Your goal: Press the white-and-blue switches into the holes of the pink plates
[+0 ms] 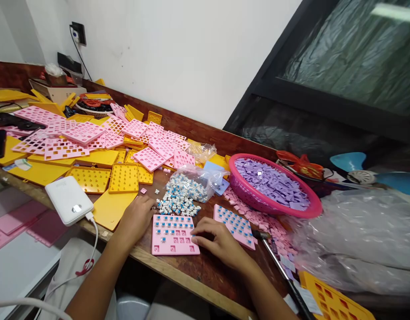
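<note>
A pink square plate (173, 235) with rows of holes lies flat near the table's front edge; some holes carry blue-topped switches. My left hand (138, 216) rests at its left edge beside a heap of white and blue switches (178, 202); whether it holds one I cannot tell. My right hand (218, 240) presses its fingers on the plate's right edge. A second pink plate (234, 224) filled with switches lies just right of my right hand. A clear bag (196, 180) spills the switches.
A pink basket (274, 209) of lilac keycaps stands to the right, with loose pink keycaps (274, 231) and clear plastic sheeting (361, 231) around it. Stacks of pink and yellow plates (91, 146) cover the left. A white power bank (69, 200) sits at the front left edge.
</note>
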The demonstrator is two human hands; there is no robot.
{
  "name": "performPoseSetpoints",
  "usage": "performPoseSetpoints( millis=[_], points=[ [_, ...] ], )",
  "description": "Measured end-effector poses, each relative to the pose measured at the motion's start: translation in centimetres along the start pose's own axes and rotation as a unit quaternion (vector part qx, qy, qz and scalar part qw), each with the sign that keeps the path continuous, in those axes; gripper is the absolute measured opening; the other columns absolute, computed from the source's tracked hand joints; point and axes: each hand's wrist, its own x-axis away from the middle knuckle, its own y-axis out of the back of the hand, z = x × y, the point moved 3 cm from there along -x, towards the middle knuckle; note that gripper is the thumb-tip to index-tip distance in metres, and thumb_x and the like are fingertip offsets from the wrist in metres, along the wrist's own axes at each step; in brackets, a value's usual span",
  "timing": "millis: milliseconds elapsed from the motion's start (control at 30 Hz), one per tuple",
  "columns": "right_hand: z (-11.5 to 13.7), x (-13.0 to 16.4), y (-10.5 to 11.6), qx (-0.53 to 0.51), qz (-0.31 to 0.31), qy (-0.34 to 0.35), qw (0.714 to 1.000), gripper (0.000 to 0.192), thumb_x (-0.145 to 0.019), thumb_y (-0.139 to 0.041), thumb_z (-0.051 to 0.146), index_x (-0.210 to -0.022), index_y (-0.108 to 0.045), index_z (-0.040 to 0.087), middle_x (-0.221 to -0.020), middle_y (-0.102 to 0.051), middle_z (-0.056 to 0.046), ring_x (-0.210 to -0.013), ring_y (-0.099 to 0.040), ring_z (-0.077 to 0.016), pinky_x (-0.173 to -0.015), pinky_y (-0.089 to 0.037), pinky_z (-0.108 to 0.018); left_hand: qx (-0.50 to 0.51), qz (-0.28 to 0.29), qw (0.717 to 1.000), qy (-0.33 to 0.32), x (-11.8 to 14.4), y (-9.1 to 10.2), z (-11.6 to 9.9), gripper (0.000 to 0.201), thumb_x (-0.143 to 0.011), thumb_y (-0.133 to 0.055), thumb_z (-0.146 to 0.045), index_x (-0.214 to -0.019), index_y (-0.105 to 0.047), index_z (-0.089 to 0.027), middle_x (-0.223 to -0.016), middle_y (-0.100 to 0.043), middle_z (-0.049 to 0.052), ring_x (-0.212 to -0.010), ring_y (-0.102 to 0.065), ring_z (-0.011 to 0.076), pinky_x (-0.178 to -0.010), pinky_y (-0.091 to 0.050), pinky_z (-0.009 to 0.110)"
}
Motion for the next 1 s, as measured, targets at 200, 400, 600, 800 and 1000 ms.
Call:
performPoseSetpoints(
  millis=[200, 400, 600, 800, 1000],
  points=[
    [1.5, -2.5, -0.7, 0.053, -0.083, -0.004, 0.995, 0.022, -0.098, -0.062, 0.039, -0.103, -0.073, 0.02, -0.096, -0.073, -0.007, -0.087, -0.066, -0.0211, -0.078, -0.049, -0.032, 0.114, -0.02, 0.993, 0.004, 0.7, 1.3, -0.2, 0.021, -0.096, -0.05, -0.012, -0.106, -0.068, -0.017, -0.109, -0.069, 0.008, -0.103, -0.064, 0.022, -0.093, -0.05, 0.036],
    [3.1, -8.4, -2.5, 0.222, -0.064, -0.048, 0.972, 0.027, -0.096, -0.062, 0.045, -0.093, -0.075, 0.022, -0.087, -0.076, -0.005, -0.079, -0.067, -0.0199, -0.07, -0.042, -0.028, 0.18, 0.0, 0.982, -0.05, 1.7, 2.9, -1.3, 0.027, -0.092, -0.053, -0.011, -0.111, -0.07, -0.021, -0.109, -0.067, 0.007, -0.1, -0.064, 0.0196, -0.091, -0.049, 0.032],
    [3.6, -11.1, -3.8, 0.253, -0.017, -0.061, 0.965, 0.011, -0.09, -0.072, 0.034, -0.089, -0.078, 0.025, -0.09, -0.079, -0.003, -0.084, -0.07, -0.0218, -0.072, -0.043, -0.028, 0.141, 0.097, 0.983, -0.063, 4.0, 4.2, -3.0, 0.019, -0.088, -0.058, -0.014, -0.095, -0.073, -0.023, -0.098, -0.07, 0.003, -0.091, -0.066, 0.0185, -0.083, -0.047, 0.029],
    [3.5, -8.2, -1.8, 0.104, -0.035, 0.011, 0.994, 0.02, -0.087, -0.074, 0.024, -0.107, -0.076, 0.021, -0.092, -0.076, -0.004, -0.081, -0.067, -0.0194, -0.073, -0.048, -0.029, 0.09, 0.177, 0.976, -0.09, 5.6, 3.1, -4.3, 0.021, -0.091, -0.054, -0.013, -0.082, -0.07, -0.021, -0.093, -0.072, 0.004, -0.09, -0.067, 0.0193, -0.077, -0.044, 0.028],
    [3.7, -3.4, -1.7, 0.009, 0.051, 0.058, 0.997, 0.014, -0.094, -0.069, 0.029, -0.104, -0.079, 0.024, -0.101, -0.075, -0.006, -0.093, -0.068, -0.0202, -0.084, -0.052, -0.031, 0.096, 0.188, 0.974, -0.076, 5.7, 2.7, -4.3, 0.023, -0.093, -0.053, -0.013, -0.078, -0.068, -0.021, -0.094, -0.069, 0.003, -0.089, -0.067, 0.0179, -0.077, -0.043, 0.027]
  ],
)
